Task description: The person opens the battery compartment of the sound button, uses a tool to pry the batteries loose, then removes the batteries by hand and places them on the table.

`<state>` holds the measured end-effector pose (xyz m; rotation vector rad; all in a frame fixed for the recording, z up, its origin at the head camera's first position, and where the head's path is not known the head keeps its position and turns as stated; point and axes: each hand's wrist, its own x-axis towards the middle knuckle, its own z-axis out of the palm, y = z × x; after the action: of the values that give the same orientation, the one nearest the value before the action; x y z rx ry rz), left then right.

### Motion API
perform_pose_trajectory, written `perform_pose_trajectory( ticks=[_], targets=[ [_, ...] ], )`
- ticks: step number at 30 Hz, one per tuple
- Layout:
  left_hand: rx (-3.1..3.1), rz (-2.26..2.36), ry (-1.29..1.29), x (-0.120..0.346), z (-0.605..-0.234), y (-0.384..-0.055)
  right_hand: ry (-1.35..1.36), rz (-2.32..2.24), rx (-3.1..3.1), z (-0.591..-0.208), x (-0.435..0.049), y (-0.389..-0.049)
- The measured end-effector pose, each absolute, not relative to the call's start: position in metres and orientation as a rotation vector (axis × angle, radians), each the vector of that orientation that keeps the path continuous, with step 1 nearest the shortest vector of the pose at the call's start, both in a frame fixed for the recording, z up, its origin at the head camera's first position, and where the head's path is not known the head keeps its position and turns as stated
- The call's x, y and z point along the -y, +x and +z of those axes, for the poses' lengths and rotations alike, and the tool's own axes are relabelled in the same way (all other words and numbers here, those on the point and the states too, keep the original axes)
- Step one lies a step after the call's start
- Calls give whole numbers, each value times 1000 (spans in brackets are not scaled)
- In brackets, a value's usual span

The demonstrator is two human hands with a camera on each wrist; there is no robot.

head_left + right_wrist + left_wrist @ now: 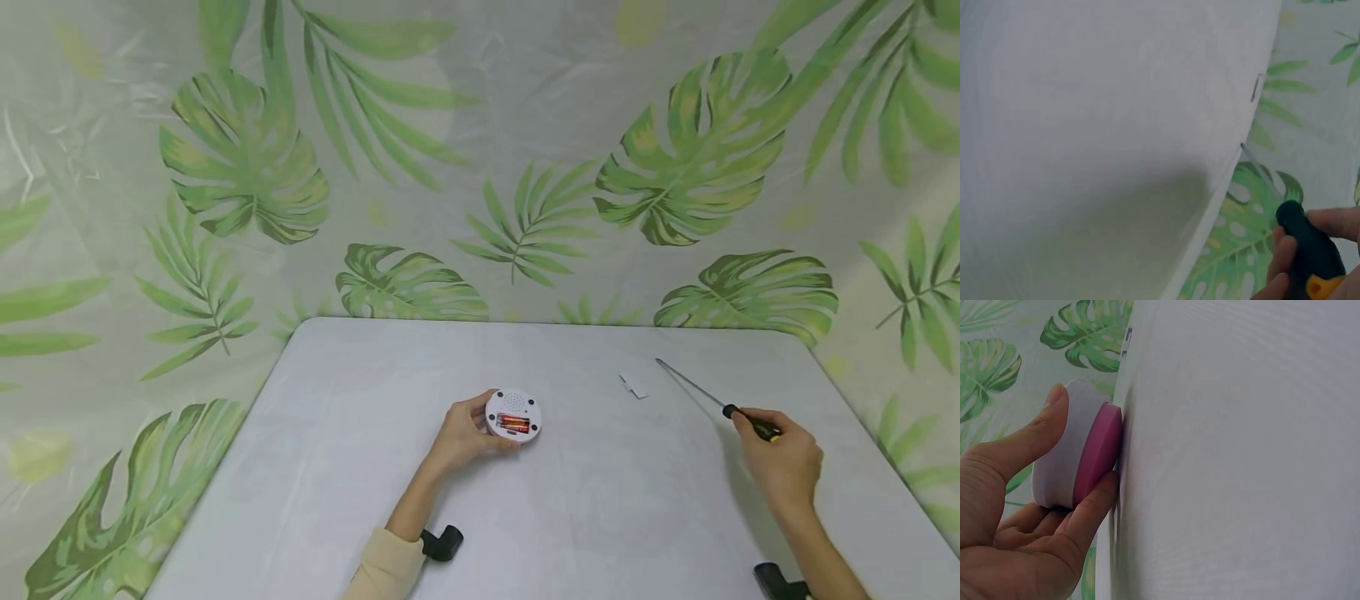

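Observation:
My left hand grips a round white device by its edge, at the middle of the table. Its back faces up, showing speaker holes, dark feet and an uncovered compartment with orange-and-black batteries. In the left wrist view the thumb lies on the device's white side, with fingers under its pink part. Over to the right, my right hand holds a screwdriver by its dark green and yellow handle. The shaft points away to the upper left, its tip near a small white cover.
A white table spans the scene, its far edge against a leaf-print sheet. A black wrist mount sits at the left wrist, another at the right.

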<state>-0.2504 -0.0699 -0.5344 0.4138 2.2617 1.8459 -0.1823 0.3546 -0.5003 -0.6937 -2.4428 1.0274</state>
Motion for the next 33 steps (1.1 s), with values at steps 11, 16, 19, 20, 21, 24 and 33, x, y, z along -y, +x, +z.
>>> perform_pose_trajectory(
  ticks=[11,16,19,20,21,24,33],
  targets=[
    [-2288,1832,418,72,-534,-249,-426,683,2718,-499,-347,-175],
    [-2294,1822,410,72,-534,-248,-375,637,2849,-498,-341,-174],
    [-2287,1836,412,72,-533,-248,-329,583,2884,-498,-337,-175],
    [-2283,1839,417,72,-533,-249,-315,562,2892,-498,-336,-176],
    [-2280,1841,422,72,-533,-249,-297,543,2898,-499,-335,-176],
    [-2279,1833,427,72,-531,-249,-250,498,2909,-500,-334,-176],
    [-2309,1799,428,72,-532,-250,-152,425,2965,-498,-333,-176]
  ],
)
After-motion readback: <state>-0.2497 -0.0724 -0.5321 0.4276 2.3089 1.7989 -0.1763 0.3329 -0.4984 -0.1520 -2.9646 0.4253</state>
